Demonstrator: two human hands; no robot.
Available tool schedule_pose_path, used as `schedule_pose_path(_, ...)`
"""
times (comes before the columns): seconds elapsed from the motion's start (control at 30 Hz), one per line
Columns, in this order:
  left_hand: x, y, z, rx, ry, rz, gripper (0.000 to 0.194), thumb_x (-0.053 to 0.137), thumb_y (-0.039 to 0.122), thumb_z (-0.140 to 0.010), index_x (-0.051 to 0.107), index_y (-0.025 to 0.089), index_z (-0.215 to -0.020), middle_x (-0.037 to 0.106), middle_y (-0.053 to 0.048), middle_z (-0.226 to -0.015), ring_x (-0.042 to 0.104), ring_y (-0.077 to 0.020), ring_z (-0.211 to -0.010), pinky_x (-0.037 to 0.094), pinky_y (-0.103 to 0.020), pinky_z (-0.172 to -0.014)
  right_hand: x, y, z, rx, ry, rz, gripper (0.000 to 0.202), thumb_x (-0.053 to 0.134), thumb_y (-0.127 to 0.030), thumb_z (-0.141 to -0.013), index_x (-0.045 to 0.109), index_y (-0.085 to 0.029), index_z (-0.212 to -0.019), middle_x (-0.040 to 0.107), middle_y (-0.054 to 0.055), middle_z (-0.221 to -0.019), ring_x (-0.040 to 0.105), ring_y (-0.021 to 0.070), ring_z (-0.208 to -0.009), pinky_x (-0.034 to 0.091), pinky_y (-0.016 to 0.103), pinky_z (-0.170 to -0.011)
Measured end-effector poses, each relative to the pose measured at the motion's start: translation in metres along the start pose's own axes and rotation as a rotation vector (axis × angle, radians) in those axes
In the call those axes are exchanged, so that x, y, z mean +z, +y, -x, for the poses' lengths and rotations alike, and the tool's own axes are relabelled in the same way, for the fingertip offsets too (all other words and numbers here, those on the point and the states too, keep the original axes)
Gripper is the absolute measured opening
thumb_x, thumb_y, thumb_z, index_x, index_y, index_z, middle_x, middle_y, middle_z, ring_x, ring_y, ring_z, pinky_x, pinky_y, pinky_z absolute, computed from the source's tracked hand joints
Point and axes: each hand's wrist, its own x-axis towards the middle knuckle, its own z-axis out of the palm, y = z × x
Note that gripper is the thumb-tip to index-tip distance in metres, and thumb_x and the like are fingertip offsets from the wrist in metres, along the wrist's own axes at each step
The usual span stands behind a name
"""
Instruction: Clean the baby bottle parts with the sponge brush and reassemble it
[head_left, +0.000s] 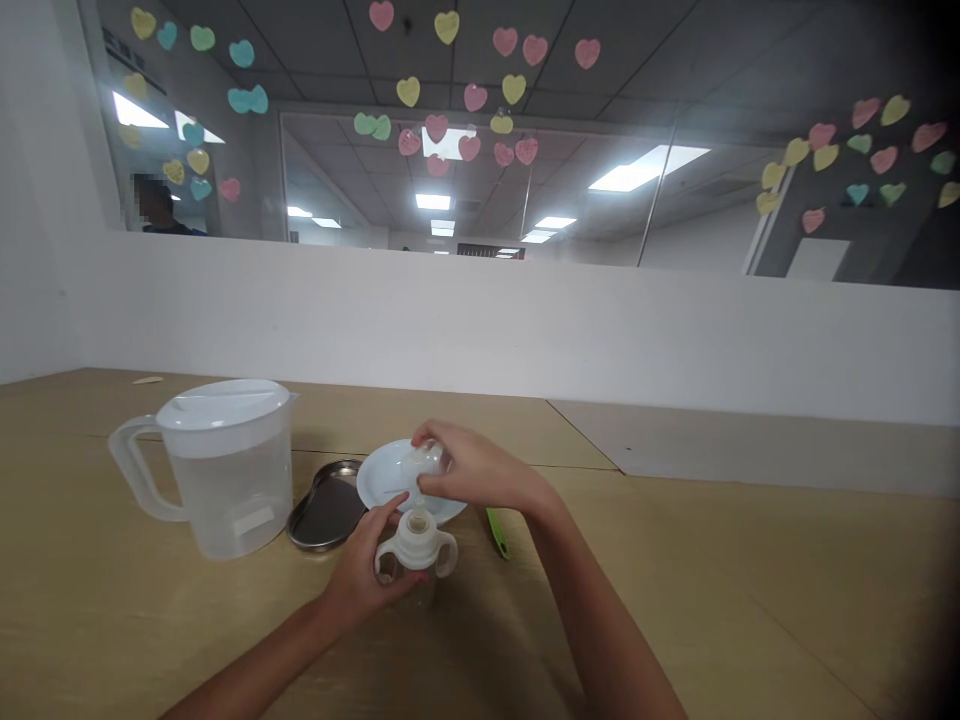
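Observation:
My left hand (365, 565) is wrapped round a clear baby bottle (417, 543) with a white collar, two side handles and a teat on top. Just above and behind it, my right hand (469, 468) grips a clear, dome-shaped bottle cap (427, 460). The cap is apart from the bottle and is over a white plate (379, 472). What lies on the plate is partly hidden by my hands. A green handle (497, 533) of some utensil sticks out from beside the plate, its other end out of sight.
A large lidded plastic jug (238, 490) with clear liquid stands on the left. Between it and the plate lies a kidney-shaped metal tray (327, 508). A white wall (480, 320) with a window above bounds the table (712, 600) at the back.

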Motion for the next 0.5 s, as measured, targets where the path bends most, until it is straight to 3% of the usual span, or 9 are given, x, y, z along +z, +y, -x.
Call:
schedule_pose_path(0.07,0.001,0.0,0.0,0.015,0.018,-0.018,0.071,0.066,0.04,-0.071,0.032,0.019,-0.131,0.057,-0.01,-0.109,0.056,-0.0236,-0.101,0.046,-0.039,-0.088,-0.001,0.008,-0.003,0.037,0.115,0.006,0.038,0.06,-0.026,-0.07,0.049,-0.019,-0.107,0.055,0.005,-0.107,0.054,0.0176,-0.086,0.04,0.025,-0.069)
schedule_pose_path(0.13,0.001,0.0,-0.001,0.058,0.043,-0.051,0.068,0.066,0.04,-0.071,0.036,0.019,-0.129,0.059,-0.009,-0.108,0.057,-0.0234,-0.098,0.047,-0.038,-0.086,0.006,0.019,-0.01,0.112,0.115,0.076,0.038,0.061,-0.025,-0.072,0.049,-0.016,-0.107,0.055,0.008,-0.107,0.054,0.0191,-0.089,0.04,0.026,-0.071)
schedule_pose_path(0.23,0.0,0.0,-0.002,0.113,0.057,-0.078,0.065,0.065,0.039,-0.072,0.038,0.019,-0.127,0.058,-0.01,-0.11,0.057,-0.0234,-0.099,0.049,-0.036,-0.083,0.028,0.037,-0.026,0.216,-0.166,0.25,0.04,0.059,-0.03,-0.079,0.05,-0.012,-0.113,0.058,0.012,-0.11,0.055,0.0223,-0.095,0.041,0.028,-0.075)
schedule_pose_path(0.3,-0.001,0.0,-0.001,0.127,0.061,-0.094,0.065,0.065,0.039,-0.072,0.038,0.019,-0.127,0.058,-0.011,-0.112,0.057,-0.0235,-0.1,0.049,-0.036,-0.083,0.046,0.046,-0.036,0.242,-0.285,0.276,0.039,0.06,-0.03,-0.079,0.055,-0.01,-0.111,0.06,0.015,-0.11,0.057,0.0257,-0.097,0.042,0.03,-0.074)
schedule_pose_path(0.4,-0.002,0.0,-0.001,0.135,0.058,-0.128,0.065,0.065,0.04,-0.072,0.036,0.02,-0.127,0.057,-0.011,-0.112,0.057,-0.024,-0.1,0.049,-0.037,-0.083,0.064,0.055,-0.044,0.257,-0.389,0.288,0.032,0.058,-0.029,-0.079,0.062,-0.008,-0.103,0.063,0.018,-0.106,0.06,0.0295,-0.094,0.044,0.032,-0.07)
schedule_pose_path(0.5,-0.003,-0.001,-0.002,0.153,0.044,-0.152,0.065,0.064,0.039,-0.073,0.035,0.02,-0.128,0.057,-0.012,-0.114,0.056,-0.0245,-0.102,0.049,-0.037,-0.084,0.07,0.06,-0.046,0.246,-0.422,0.293,0.027,0.053,-0.026,-0.08,0.066,-0.007,-0.095,0.066,0.019,-0.099,0.062,0.0286,-0.089,0.045,0.031,-0.067)
